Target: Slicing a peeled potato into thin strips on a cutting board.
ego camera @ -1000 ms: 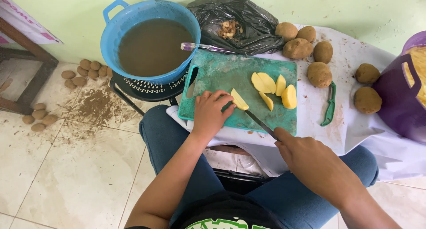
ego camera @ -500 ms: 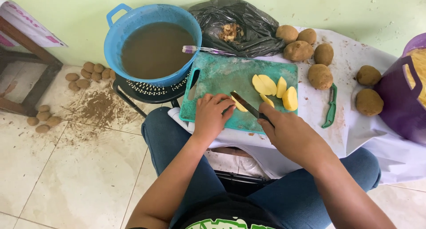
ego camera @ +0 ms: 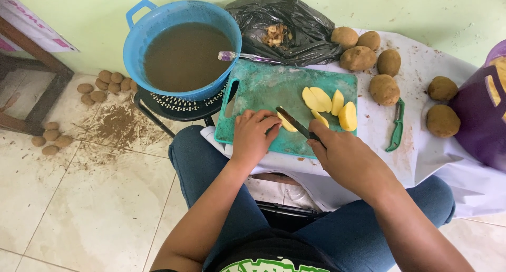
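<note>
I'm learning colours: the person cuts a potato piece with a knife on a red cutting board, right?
Not quite. The cutting board is teal green, not red, as the head view shows. The right hand does cut the potato piece with the knife.

At the far left edge of your view, a white sign or sheet (ego camera: 31,27) with pink printed lettering lies tilted across the top of a dark wooden frame, only partly in view. At the far side of the table, just right of centre, a crumpled black plastic bag (ego camera: 287,27) sits open against the pale green wall, with brownish peelings showing inside.
</note>
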